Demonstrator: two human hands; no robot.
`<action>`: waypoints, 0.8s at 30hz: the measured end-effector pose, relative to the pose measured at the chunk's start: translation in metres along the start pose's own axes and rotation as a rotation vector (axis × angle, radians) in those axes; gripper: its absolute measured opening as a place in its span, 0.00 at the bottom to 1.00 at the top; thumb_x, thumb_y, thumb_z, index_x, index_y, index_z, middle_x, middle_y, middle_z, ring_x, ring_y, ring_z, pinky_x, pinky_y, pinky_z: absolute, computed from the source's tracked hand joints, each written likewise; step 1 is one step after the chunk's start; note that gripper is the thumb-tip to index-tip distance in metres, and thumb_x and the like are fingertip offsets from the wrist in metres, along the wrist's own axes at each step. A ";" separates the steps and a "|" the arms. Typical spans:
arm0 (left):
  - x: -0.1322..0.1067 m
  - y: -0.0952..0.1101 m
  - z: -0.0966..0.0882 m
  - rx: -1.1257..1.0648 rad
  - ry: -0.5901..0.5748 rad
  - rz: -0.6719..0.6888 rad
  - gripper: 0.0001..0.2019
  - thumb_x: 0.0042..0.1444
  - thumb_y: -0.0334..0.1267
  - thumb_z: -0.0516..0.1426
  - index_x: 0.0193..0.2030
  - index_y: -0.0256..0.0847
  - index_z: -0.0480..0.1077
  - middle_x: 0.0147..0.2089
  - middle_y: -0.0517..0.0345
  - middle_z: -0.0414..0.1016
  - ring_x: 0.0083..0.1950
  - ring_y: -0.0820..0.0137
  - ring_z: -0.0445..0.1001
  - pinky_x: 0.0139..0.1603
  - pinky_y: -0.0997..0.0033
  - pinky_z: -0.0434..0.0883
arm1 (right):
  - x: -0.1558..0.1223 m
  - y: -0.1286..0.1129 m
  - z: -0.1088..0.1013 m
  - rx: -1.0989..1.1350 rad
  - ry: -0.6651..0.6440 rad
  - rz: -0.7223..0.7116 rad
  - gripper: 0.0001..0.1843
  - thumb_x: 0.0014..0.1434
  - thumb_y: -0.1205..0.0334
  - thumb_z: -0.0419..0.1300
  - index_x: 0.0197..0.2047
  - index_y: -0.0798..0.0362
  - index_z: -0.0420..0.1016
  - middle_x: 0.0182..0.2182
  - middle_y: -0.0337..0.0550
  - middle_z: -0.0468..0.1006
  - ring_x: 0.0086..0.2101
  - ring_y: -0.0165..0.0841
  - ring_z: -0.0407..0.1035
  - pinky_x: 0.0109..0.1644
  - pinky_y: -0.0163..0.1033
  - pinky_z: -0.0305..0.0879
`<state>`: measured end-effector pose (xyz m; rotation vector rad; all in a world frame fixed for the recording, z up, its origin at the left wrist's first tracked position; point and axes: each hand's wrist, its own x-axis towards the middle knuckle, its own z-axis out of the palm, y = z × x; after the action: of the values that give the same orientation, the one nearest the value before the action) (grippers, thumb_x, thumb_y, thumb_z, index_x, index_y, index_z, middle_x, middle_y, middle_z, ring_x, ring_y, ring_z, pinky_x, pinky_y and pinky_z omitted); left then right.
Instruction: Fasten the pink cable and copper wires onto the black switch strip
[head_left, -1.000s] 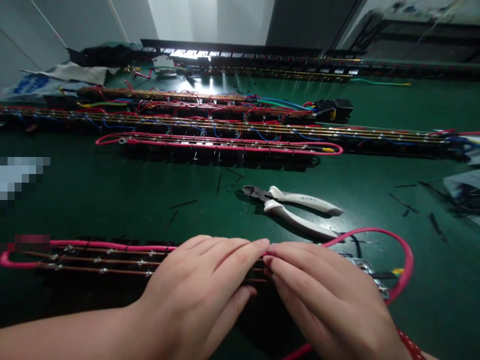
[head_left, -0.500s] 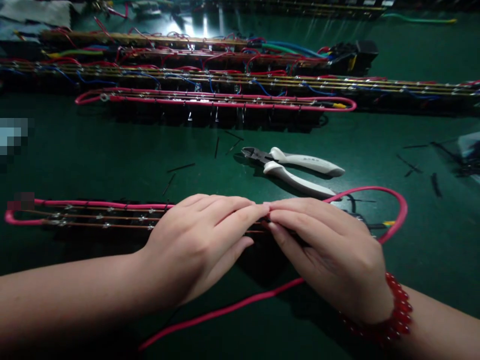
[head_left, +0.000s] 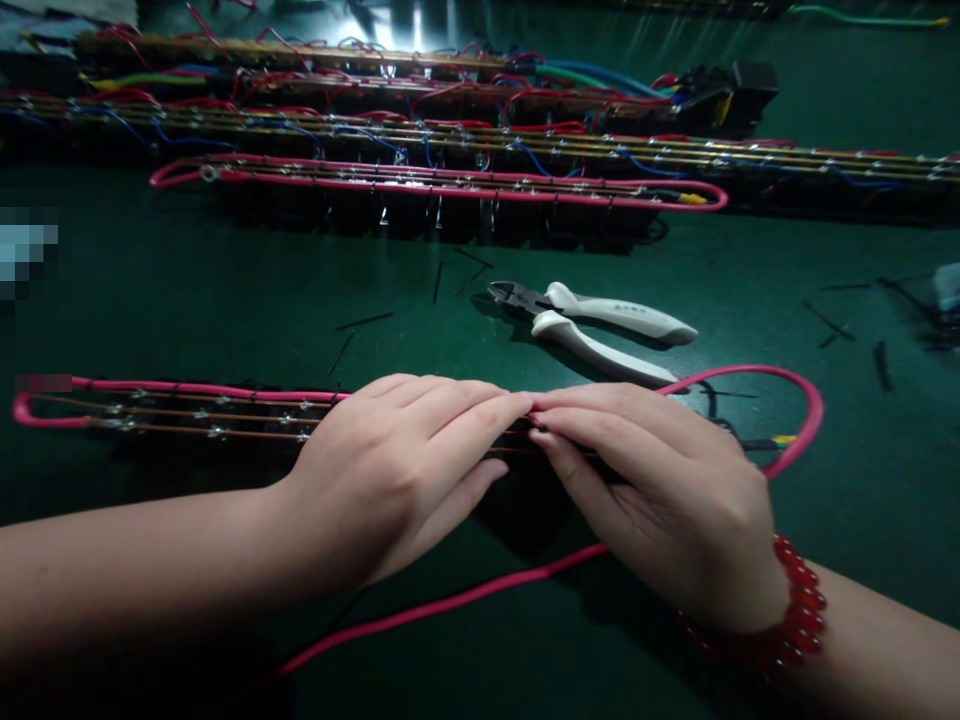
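Observation:
A long black strip with copper bars and solder joints lies across the green table in front of me. A pink wire runs along its far edge, loops round its right end and trails back under my hands. My left hand and my right hand rest side by side on the strip's middle, fingertips meeting. Each hand's fingers lie over the top with the thumb on the near side, closed on the strip and the wire. What is under the fingers is hidden.
White-handled cutters lie just beyond my right hand. Short black offcuts are scattered on the table. Further back lie several more wired strips with red, blue and pink wires. A red bead bracelet is on my right wrist.
The view has tilted down, so the hands and strip sit higher in the picture. Both hands stay on the strip's middle, and the trailing pink wire has come into view below them.

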<state>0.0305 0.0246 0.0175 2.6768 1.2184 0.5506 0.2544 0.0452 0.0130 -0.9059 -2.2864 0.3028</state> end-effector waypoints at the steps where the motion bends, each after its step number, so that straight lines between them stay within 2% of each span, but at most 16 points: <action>1: 0.000 0.000 0.000 0.002 0.000 0.005 0.18 0.69 0.38 0.54 0.64 0.38 0.65 0.60 0.53 0.77 0.58 0.64 0.76 0.55 0.62 0.73 | 0.000 0.000 0.000 0.002 -0.003 -0.001 0.06 0.63 0.72 0.62 0.42 0.53 0.76 0.42 0.48 0.85 0.42 0.37 0.80 0.45 0.42 0.78; 8: 0.001 -0.002 0.001 0.018 -0.007 0.024 0.17 0.69 0.37 0.54 0.63 0.39 0.66 0.59 0.54 0.77 0.57 0.64 0.77 0.53 0.61 0.74 | 0.000 0.001 0.000 0.002 -0.010 -0.013 0.05 0.63 0.72 0.62 0.42 0.55 0.76 0.42 0.48 0.85 0.42 0.36 0.80 0.45 0.42 0.78; 18: 0.000 -0.001 0.001 0.029 0.011 0.036 0.17 0.70 0.37 0.53 0.64 0.38 0.66 0.58 0.52 0.77 0.55 0.63 0.77 0.52 0.61 0.74 | 0.001 0.000 0.000 0.005 -0.012 -0.013 0.06 0.63 0.71 0.62 0.42 0.52 0.77 0.42 0.47 0.85 0.41 0.36 0.80 0.45 0.42 0.78; 24: 0.001 -0.001 0.001 0.019 -0.005 0.042 0.17 0.70 0.37 0.52 0.64 0.38 0.66 0.58 0.52 0.77 0.55 0.63 0.77 0.52 0.60 0.75 | 0.000 0.002 0.000 0.011 0.000 -0.029 0.05 0.63 0.72 0.62 0.43 0.56 0.76 0.41 0.49 0.85 0.41 0.36 0.80 0.43 0.42 0.78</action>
<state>0.0310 0.0264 0.0163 2.7230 1.1747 0.5414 0.2554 0.0469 0.0127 -0.8663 -2.2935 0.3030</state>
